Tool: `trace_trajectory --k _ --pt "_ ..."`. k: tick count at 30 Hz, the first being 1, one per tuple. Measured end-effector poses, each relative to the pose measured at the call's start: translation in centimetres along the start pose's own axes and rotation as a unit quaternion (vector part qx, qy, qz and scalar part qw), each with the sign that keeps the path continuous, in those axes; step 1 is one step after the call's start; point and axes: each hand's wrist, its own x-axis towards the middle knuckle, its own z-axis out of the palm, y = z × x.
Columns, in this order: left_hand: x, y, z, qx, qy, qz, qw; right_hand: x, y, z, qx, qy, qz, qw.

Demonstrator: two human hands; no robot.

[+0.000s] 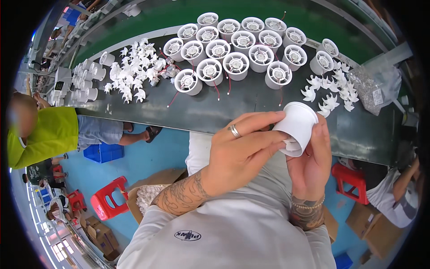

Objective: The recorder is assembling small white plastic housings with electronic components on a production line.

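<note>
Just past the table's front edge, a white cup-shaped fan housing (301, 122) is held tilted between both hands, its open end facing down and toward me. My right hand (312, 163) is closed around its right side. My left hand (244, 145), with a ring on one finger, is closed on the left side: one fingertip touches the wall near the upper rim, others reach the lower opening. A white part shows inside that opening; the fingers hide some of it. Beyond stand several white fan housings (235, 66) with spoked centres and red wires.
White fan blades (134, 67) lie heaped left on the dark table (215, 112), beside small wired motors (169, 71). More blades (331, 103) and a clear bag (369, 89) lie right. People sit at both sides. A red stool (109, 197) and open carton (148, 193) stand below left.
</note>
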Motion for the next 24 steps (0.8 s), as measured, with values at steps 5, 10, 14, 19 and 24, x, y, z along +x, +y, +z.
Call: trace_trajectory --k 5,10,14,19,24 --pt "-0.28 -0.01 -0.07 -0.057 0.016 -0.024 0.998 -0.22 0.30 0.02 -0.007 -0.023 -0.023 0.999" --pt "-0.15 0.00 0.15 -0.146 0.022 -0.073 0.986 0.00 -0.15 0.29 0.021 0.007 0.006 1.000" --pt "-0.28 -0.14 0.32 -0.150 0.020 -0.083 0.985 -0.08 -0.11 0.04 0.025 -0.001 0.012 1.000" --pt "-0.12 0.10 -0.16 -0.141 -0.009 -0.088 0.986 -0.22 -0.05 0.07 0.014 0.005 0.010 1.000" --pt "-0.46 0.05 -0.43 -0.144 0.002 -0.073 0.987 -0.27 0.28 0.04 -0.009 -0.015 -0.005 1.000"
